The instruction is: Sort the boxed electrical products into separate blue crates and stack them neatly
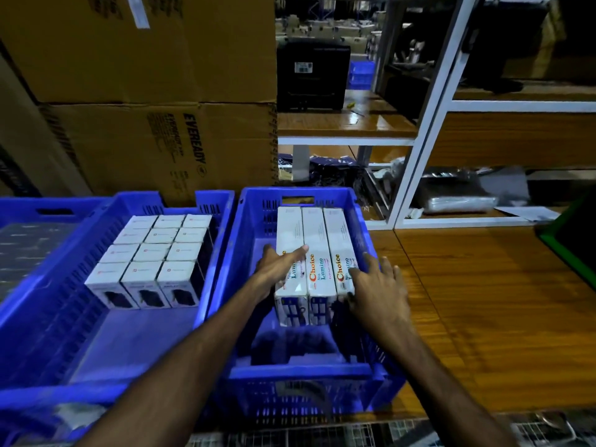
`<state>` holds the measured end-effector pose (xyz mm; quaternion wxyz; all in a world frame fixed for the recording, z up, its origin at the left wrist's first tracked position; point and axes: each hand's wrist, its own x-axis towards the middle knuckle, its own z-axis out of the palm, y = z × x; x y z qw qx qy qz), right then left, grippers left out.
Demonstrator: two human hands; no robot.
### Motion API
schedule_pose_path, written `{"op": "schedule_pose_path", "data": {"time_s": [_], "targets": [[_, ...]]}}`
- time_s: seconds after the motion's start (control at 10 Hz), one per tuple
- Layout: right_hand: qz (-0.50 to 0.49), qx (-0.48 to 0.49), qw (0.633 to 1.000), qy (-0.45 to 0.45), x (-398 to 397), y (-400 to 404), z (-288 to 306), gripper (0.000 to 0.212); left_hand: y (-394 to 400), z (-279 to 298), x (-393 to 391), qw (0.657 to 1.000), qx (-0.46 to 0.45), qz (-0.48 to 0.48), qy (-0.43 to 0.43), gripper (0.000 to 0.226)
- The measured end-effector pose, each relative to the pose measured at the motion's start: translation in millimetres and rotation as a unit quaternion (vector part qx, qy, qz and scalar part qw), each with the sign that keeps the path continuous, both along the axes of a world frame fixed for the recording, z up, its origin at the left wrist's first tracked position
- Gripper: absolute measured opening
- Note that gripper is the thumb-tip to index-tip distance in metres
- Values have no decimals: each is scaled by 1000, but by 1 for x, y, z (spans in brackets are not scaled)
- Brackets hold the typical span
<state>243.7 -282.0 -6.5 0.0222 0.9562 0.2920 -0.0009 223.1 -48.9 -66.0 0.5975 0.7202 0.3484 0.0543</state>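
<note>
Hands are squaring three long white printed boxes in the right blue plastic crate: left hand flat on top, right hand spread against their right side; small white boxes are filling the left blue crate, sorting nearly complete.

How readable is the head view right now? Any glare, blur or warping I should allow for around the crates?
Head view: dim, blue-tinted light; print on the long white boxes is legible, small labels on the square boxes are not. Glare streaks the wooden shelf. Wide-angle bending bows the shelf frame. Forearms and the right crate near edge are soft; the left hand and right hand are sharper.
</note>
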Motion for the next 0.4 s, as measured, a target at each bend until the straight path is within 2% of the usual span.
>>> {"op": "schedule_pose_path", "data": {"time_s": [0.1, 0.2, 0.3, 0.4], "targets": [[-22, 104, 994, -15, -19, -2, 8, 55, -16, 31, -28, 999, 36, 21, -9, 124], [-14, 230, 973, 3, -44, 1, 13, 50, -34, 60, -63, 994, 93, 7, -60, 83], [16, 333, 941, 51, -74, 8, 18, 46, -45, 78, -104, 985, 109, -65, -116, 68], [60, 399, 911, 83, -107, 19, 16, 48, -38, 82, -151, 970, 114, -125, -175, 66]]}}
